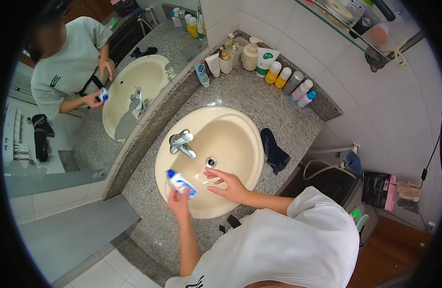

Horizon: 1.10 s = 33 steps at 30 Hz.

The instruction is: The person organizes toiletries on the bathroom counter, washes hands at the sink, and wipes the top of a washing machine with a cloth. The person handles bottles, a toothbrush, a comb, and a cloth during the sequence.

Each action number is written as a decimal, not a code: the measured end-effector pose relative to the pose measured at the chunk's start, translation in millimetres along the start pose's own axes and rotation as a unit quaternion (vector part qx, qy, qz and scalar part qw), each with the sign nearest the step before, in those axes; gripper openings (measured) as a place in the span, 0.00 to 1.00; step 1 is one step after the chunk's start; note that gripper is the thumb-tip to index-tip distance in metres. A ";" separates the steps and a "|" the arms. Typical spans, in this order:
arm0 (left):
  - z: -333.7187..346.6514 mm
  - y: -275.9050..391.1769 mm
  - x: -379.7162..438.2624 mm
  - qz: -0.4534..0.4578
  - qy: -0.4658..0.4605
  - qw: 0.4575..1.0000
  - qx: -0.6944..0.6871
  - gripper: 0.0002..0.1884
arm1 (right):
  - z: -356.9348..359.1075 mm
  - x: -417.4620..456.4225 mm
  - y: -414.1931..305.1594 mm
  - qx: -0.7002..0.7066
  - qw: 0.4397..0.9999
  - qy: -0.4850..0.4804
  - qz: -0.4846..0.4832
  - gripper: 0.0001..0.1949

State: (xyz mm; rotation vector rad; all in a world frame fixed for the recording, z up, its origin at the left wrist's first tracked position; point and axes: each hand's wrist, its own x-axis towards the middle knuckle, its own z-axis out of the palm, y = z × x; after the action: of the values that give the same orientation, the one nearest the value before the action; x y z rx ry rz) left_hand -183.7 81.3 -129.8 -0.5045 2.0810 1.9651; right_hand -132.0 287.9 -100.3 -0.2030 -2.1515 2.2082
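My left hand grips a small white bottle with blue printing and a blue cap over the front left of the cream oval washbasin. The bottle is tilted, its cap towards the faucet. My right hand is above the bowl, fingers apart, with nothing in it, between the bottle and the metal drain. A chrome faucet stands on the basin's left rim. On the granite countertop, beside the right rim, lies a dark sock.
Along the back edge stand a pump bottle, several tubes, yellow-bodied bottles and a blue-capped bottle. A mirror rises at the left. A glass shelf juts out at the upper right. A hose hangs at the right.
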 end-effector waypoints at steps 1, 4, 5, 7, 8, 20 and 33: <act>13.9 -3.2 -14.5 -0.010 -0.045 0.999 -0.013 0.17 | 1.3 -1.5 -1.2 0.035 0.999 -0.012 0.025 0.28; 60.5 13.7 -45.0 -0.018 -0.129 0.991 -0.007 0.16 | -13.7 -4.7 0.0 0.082 0.994 -0.027 0.070 0.33; 72.2 18.4 -48.3 -0.007 -0.148 0.989 -0.007 0.15 | -23.2 -3.7 -2.3 0.077 0.993 -0.026 0.084 0.33; 85.5 20.0 -46.7 0.003 -0.189 0.982 -0.013 0.14 | -44.0 -0.3 3.4 0.112 0.989 -0.023 0.089 0.33; 87.9 16.3 -42.0 0.001 -0.209 0.978 -0.018 0.14 | -53.1 0.0 5.6 0.127 0.987 -0.026 0.097 0.32; 87.1 20.6 -38.6 -0.010 -0.199 0.978 0.055 0.19 | -178.5 187.6 82.3 0.035 0.998 0.045 -0.037 0.25; 80.6 -1.3 -33.3 -0.029 -0.168 0.983 0.062 0.17 | -112.1 341.8 126.2 -0.238 0.962 -0.007 -0.133 0.21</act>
State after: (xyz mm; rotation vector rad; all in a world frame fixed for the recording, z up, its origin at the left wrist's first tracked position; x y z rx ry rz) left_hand -158.0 164.3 -123.4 -0.1890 1.9361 1.7336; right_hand -448.9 439.2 -248.5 0.0843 -2.5089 1.5352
